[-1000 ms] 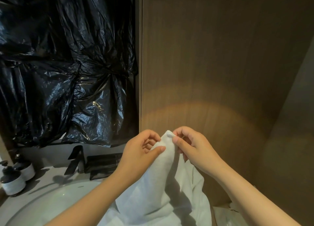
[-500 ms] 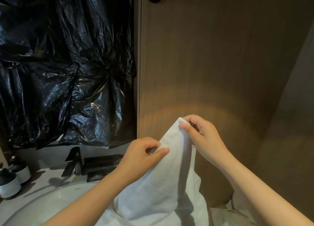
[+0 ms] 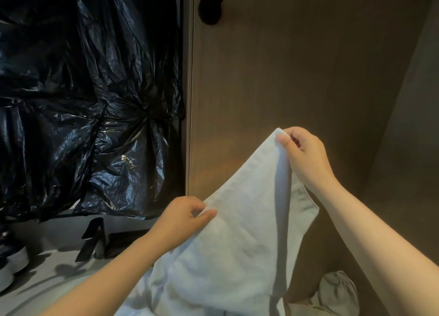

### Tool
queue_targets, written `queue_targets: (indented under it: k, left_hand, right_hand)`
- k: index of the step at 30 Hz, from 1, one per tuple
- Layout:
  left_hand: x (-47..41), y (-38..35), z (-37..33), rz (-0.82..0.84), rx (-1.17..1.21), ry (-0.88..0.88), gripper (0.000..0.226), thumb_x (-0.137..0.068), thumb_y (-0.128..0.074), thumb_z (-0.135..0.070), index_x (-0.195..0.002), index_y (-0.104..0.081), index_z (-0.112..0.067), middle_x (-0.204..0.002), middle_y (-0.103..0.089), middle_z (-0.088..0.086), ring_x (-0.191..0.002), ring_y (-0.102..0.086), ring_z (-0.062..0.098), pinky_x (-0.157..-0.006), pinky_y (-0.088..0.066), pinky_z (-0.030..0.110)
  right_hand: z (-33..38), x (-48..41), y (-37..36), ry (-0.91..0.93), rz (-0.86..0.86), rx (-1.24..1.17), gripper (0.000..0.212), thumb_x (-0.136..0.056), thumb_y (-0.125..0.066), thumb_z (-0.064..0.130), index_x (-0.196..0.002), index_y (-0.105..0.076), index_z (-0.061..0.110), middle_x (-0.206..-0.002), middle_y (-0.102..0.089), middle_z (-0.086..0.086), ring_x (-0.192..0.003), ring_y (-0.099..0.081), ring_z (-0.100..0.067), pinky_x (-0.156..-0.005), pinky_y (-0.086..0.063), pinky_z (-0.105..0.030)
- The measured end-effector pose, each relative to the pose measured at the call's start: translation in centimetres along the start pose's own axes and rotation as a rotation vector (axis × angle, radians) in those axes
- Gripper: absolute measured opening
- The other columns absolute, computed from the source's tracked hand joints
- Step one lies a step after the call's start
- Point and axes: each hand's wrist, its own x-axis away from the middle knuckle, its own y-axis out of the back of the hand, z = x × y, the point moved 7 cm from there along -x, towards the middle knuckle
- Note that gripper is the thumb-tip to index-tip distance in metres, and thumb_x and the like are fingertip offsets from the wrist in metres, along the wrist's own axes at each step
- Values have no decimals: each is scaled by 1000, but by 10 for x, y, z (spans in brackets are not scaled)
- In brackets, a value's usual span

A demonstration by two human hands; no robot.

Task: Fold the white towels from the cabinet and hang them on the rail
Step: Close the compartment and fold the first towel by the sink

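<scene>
View from the head camera. We took the wood-grain panel as our reference throughout. The white towel hung in front of the panel's lower half, spread into a rough triangle whose peak lay before the panel's middle height and whose bunched lower part ran out of view below.

The right hand was at that peak, before the panel. Its thumb and curled fingers were closed together on the towel's top corner. The left hand was lower, just at the panel's left edge. Its thumb was pressed against the bent fingers, with the towel's sloping edge pinched between them. Between the two hands we saw that edge drawn straight.

A round black mount was fixed near the panel's upper left corner. Crinkled black plastic sheeting covered the wall to the left of the panel. Below the sheeting, also left of the panel, an angular black faucet stood on a grey countertop. A crumpled pale cloth lay at the panel's foot, to the right of the towel. We could not tell what that cloth was.
</scene>
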Motion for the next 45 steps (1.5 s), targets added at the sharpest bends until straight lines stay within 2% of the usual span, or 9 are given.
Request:
queue_targets:
  k: [6,10,13,17,23,27,32,38,45]
  left_hand:
    - [-15,16,22,-13,-108,64,41,-91,-57,-44,-62,-65,-17,-62,-54,-3,-62,-53,4,-60,-39,16]
    - [-34,41,22,-63,-235,97,41,-94,-55,-41,-74,-69,-7,-75,-63,10,-72,-60,20,-67,-47,31]
    - [-49,63,19,-103,-297,111,45,-96,-51,-41,-65,-62,-11,-65,-58,8,-61,-53,18,-57,-38,28]
    - [-66,95,14,-188,-398,155,55,-93,-49,-54,-53,-45,-16,-52,-40,3,-49,-38,16,-50,-26,29]
    - [-78,117,9,-219,-354,131,58,-89,-52,-57,-47,-36,-20,-46,-33,-4,-45,-35,14,-48,-23,28]
    - [-78,122,8,-221,-309,90,51,-92,-55,-48,-52,-45,-19,-53,-43,-4,-52,-43,14,-50,-28,26]
    - [-76,119,8,-52,-257,43,25,-97,-52,-37,-82,-67,-24,-85,-60,-4,-79,-58,11,-63,-38,20]
    - [-74,133,5,-273,12,77,15,-81,-73,-40,-72,-75,-29,-75,-71,-11,-76,-64,5,-65,-41,20]
    - [-72,140,4,-411,19,19,10,-82,-73,-36,-73,-69,-32,-79,-68,-16,-82,-61,3,-67,-38,17]
  right_hand:
    - [-5,-26,20,-10,-89,43,24,-99,-50,36,-90,-62,16,-83,-61,6,-79,-59,-11,-68,-44,-16]
    - [-14,-40,32,-32,-159,75,29,-100,-49,36,-91,-62,12,-81,-60,5,-79,-58,-14,-70,-46,-21]
    - [-20,-46,37,-54,-183,86,29,-100,-47,37,-89,-61,14,-80,-58,6,-78,-58,-13,-66,-43,-18]
    - [-30,-50,44,-96,-218,51,34,-100,-47,35,-81,-57,9,-75,-55,-3,-70,-52,-15,-65,-42,-28]
    - [-44,-49,51,-169,-230,45,34,-101,-45,35,-76,-52,13,-72,-51,-1,-66,-49,-13,-61,-39,-22]
    - [-50,-48,51,-204,-230,38,37,-101,-45,34,-69,-46,14,-68,-47,-2,-62,-44,-12,-58,-36,-23]
    - [-63,-46,55,-266,-244,50,38,-101,-44,33,-69,-46,14,-68,-46,-3,-62,-44,-13,-58,-36,-25]
    - [-83,-37,59,-353,-259,66,37,-102,-44,34,-68,-45,18,-68,-47,-1,-63,-45,-13,-57,-36,-23]
    - [-96,-24,54,-447,-273,6,42,-102,-43,32,-63,-41,16,-64,-41,-2,-59,-41,-14,-56,-34,-26]
